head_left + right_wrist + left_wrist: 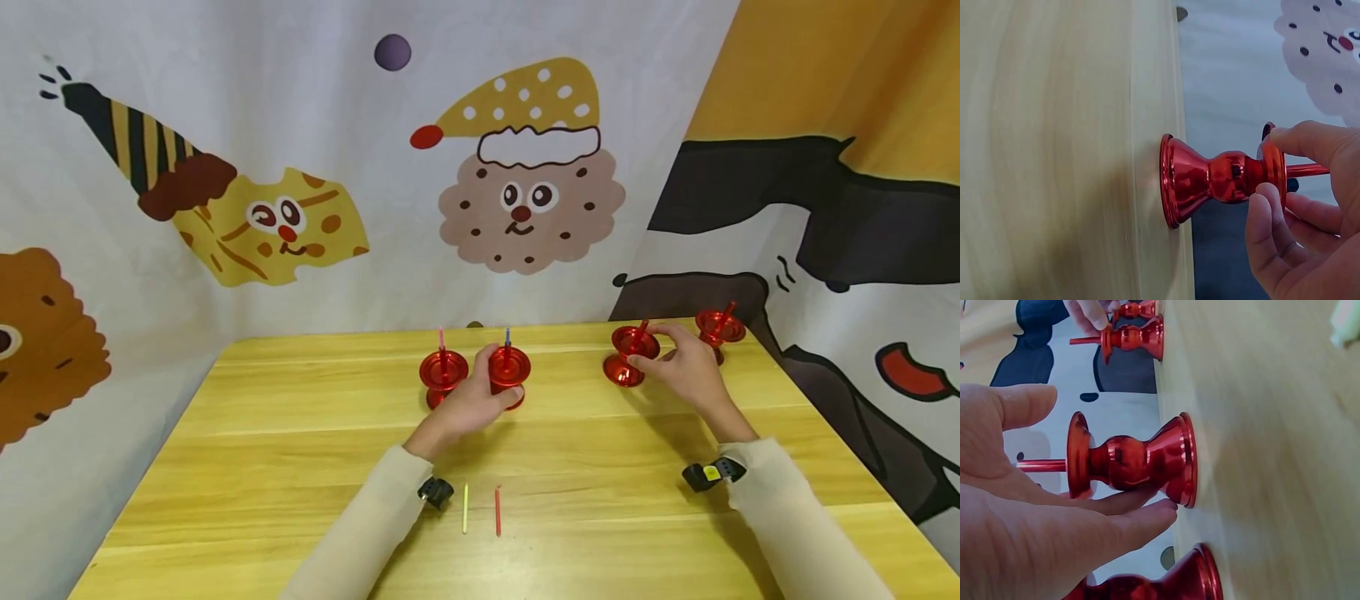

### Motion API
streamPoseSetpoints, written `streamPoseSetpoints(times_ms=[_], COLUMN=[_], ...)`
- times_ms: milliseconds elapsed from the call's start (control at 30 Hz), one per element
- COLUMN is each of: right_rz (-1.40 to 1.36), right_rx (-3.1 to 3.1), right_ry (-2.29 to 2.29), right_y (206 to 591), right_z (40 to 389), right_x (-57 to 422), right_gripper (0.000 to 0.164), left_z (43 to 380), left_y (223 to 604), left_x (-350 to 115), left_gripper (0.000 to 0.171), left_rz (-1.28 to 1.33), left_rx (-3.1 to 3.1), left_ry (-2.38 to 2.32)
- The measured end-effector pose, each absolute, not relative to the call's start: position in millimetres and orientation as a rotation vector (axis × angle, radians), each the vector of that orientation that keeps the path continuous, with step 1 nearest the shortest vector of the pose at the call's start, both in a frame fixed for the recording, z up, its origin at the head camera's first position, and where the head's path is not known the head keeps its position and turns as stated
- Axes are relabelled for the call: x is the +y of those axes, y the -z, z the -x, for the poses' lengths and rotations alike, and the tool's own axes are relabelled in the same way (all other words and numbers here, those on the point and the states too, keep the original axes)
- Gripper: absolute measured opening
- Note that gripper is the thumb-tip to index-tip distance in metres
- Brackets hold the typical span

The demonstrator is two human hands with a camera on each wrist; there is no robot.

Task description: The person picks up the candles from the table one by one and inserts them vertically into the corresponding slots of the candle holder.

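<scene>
Four shiny red candle holders stand upright near the table's back edge. My left hand (pixel 471 406) is spread around the candle holder with a blue-tipped candle (pixel 507 336). In the left wrist view, fingers lie along one side of that holder (pixel 1129 464), while the thumb stands apart from it. Just left is a candle holder (pixel 442 375) with a pink candle (pixel 442 339). My right hand (pixel 688 372) pinches the upper dish of another candle holder (pixel 1229 177), which bears a red candle (pixel 1307 170). Close beyond this hand stands the rightmost candle holder (pixel 722 331), also with a red candle.
A thin yellow candle (pixel 465 509) and a red candle (pixel 498 511) lie on the wooden table (pixel 600 542), between my forearms. Behind the table hangs a cloth (pixel 315 100) printed with cartoon figures. Each wrist wears a small black device.
</scene>
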State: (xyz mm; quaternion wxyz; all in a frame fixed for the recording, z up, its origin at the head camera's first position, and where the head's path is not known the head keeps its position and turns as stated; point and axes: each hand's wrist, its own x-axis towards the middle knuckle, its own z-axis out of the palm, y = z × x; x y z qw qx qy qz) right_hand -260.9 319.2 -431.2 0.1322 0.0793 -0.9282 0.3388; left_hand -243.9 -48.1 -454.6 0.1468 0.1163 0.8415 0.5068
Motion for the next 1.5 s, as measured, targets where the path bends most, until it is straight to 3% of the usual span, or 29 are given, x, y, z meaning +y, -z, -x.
streamPoseSetpoints(times_ms=[400,1100,1500], right_rz=[-0.319,-0.401,-0.472], right_rx=[-2.706,-2.747,-2.728], right_ry=[-0.992,-1.046,-1.04], right_y=[430.7,427.2,427.1], right_z=[250.5,241.7,234.2], right_x=[299.9,281.5,266.3], right_gripper=[0.059,0.061,0.062], left_z=[249.7,211.8,196.2], left_y=[458.3,387.2,368.1], left_x=[-52.5,-62.9,-58.6], left_gripper=[0.102,0.099,0.07], left_rz=[-0.4,-0.523,-0.592], left_rx=[2.424,2.473,2.478], left_ry=[-1.36,-1.119,-1.138])
